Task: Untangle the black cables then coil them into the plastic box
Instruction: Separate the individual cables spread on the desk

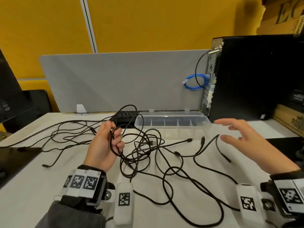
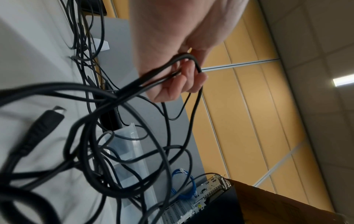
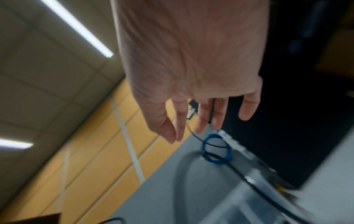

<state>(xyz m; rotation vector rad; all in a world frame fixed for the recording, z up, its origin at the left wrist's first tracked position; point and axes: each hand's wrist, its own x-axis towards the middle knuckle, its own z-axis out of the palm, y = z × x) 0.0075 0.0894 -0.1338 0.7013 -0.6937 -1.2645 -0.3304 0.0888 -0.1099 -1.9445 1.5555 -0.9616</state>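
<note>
A tangle of thin black cables point(image 1: 144, 150) sprawls over the white table point(image 1: 49, 186), with several loose plug ends. My left hand point(image 1: 108, 142) is raised above the table and grips a few bunched loops of cable point(image 2: 172, 71); more loops hang from it, and a USB plug point(image 2: 44, 121) dangles close to the wrist camera. My right hand point(image 1: 243, 137) hovers open to the right of the tangle, fingers spread point(image 3: 203, 118), holding nothing. The clear plastic box point(image 1: 172, 122) with dividers stands open behind the cables.
A black computer tower point(image 1: 256, 78) stands at the back right with a blue network cable point(image 1: 195, 81) coiled at its rear. A grey divider panel point(image 1: 123, 83) closes off the back. A black keyboard point(image 1: 126, 116) lies behind the box.
</note>
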